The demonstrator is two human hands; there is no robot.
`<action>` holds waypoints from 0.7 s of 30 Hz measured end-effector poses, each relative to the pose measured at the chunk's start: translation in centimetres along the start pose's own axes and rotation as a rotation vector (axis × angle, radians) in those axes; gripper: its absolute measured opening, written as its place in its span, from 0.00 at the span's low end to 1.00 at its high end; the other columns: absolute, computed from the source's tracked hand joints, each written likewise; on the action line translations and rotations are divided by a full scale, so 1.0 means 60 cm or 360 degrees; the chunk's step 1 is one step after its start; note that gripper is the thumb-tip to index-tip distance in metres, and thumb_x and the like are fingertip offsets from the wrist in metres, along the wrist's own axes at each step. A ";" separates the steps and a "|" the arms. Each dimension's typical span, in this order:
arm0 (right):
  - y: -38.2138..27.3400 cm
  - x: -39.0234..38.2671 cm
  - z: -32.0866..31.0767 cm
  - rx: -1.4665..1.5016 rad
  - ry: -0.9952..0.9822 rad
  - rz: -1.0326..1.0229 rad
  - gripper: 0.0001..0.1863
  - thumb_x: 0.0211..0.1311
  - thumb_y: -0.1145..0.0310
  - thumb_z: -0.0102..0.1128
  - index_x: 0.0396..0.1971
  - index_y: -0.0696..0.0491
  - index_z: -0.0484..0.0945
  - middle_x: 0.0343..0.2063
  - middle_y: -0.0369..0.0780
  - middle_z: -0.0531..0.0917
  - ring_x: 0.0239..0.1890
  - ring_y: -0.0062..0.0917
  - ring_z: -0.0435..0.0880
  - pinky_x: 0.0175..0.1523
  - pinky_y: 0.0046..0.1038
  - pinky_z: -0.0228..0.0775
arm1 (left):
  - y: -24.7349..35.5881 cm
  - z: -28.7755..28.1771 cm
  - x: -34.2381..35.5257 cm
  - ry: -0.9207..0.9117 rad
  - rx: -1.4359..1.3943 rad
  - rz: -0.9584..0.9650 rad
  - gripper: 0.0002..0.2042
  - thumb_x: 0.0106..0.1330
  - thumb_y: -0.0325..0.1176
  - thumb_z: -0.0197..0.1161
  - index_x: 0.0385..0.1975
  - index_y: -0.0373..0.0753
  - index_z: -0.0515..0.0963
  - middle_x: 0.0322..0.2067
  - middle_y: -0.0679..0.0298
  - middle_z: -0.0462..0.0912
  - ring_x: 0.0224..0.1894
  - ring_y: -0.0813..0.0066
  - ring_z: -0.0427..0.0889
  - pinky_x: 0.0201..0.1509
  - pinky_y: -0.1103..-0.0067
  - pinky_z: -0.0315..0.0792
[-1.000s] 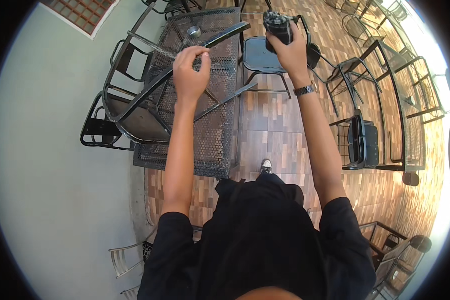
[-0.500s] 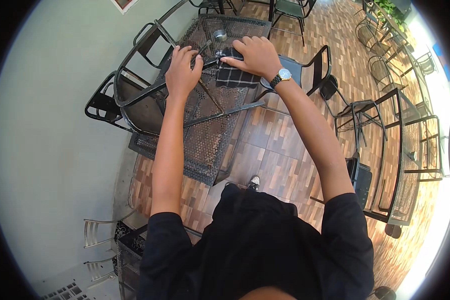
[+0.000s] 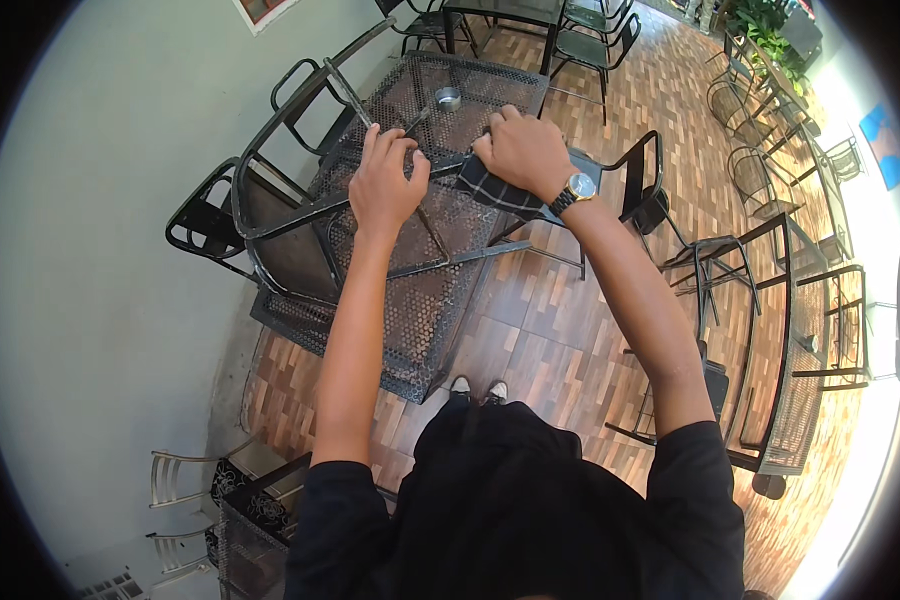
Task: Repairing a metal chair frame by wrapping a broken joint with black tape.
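An upturned black metal chair [image 3: 300, 215] lies on a black mesh table [image 3: 410, 310]. My left hand [image 3: 385, 180] grips one of the chair's thin legs, fingers curled round the bar. My right hand [image 3: 520, 150], with a wristwatch, presses a dark checked cloth [image 3: 495, 188] onto another part of the chair frame, just right of the left hand. A small round metal ashtray [image 3: 448, 98] sits on the table beyond both hands.
A pale wall [image 3: 100, 250] runs along the left. Black metal chairs [image 3: 635, 190] stand to the right of the table, with further chairs and tables [image 3: 790, 330] on the wooden floor. Plants [image 3: 760, 20] stand at the far right. My shoes [image 3: 475, 388] show below the table edge.
The view has shifted so the table and chair sit lower and nearer. My right hand came down from a raised position and now presses the cloth on the chair frame; the left hand stays on the leg.
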State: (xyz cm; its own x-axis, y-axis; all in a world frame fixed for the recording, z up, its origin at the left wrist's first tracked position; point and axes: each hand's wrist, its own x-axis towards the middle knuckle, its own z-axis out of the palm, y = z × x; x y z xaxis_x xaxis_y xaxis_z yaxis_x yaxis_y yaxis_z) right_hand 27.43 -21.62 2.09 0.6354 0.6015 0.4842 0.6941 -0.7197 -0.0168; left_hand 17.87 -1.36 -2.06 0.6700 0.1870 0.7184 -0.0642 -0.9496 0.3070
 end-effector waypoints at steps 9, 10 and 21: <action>0.043 -0.011 -0.035 0.0143 -0.0067 -0.0565 0.28 0.74 0.37 0.51 0.39 0.50 0.77 0.31 0.42 0.85 0.31 0.43 0.87 0.35 0.42 0.78 | -0.012 -0.004 0.003 -0.0015 -0.0033 0.0060 0.11 0.67 0.39 0.63 0.41 0.42 0.86 0.52 0.64 0.85 0.68 0.54 0.76 0.57 0.64 0.81; 0.064 -0.010 -0.036 0.0165 -0.0144 -0.0572 0.30 0.72 0.34 0.51 0.39 0.51 0.75 0.30 0.43 0.85 0.32 0.45 0.87 0.36 0.43 0.78 | -0.010 -0.006 0.003 -0.0035 -0.0059 0.0053 0.11 0.67 0.39 0.63 0.42 0.42 0.86 0.53 0.63 0.85 0.68 0.53 0.76 0.58 0.64 0.80; 0.032 0.014 -0.022 0.0255 -0.0271 -0.0311 0.34 0.76 0.37 0.46 0.27 0.53 0.85 0.19 0.48 0.85 0.25 0.45 0.87 0.31 0.44 0.78 | 0.009 0.010 -0.006 0.0036 0.0052 -0.0039 0.10 0.68 0.39 0.65 0.40 0.45 0.90 0.56 0.65 0.86 0.70 0.53 0.74 0.69 0.56 0.68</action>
State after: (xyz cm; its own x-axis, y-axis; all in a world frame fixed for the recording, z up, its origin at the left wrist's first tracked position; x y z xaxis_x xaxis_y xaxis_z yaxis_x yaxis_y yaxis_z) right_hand 28.87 -22.96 3.61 0.5227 0.7825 0.3383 0.8448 -0.5287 -0.0822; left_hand 18.03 -2.08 -2.54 0.6543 0.2153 0.7249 -0.0238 -0.9522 0.3044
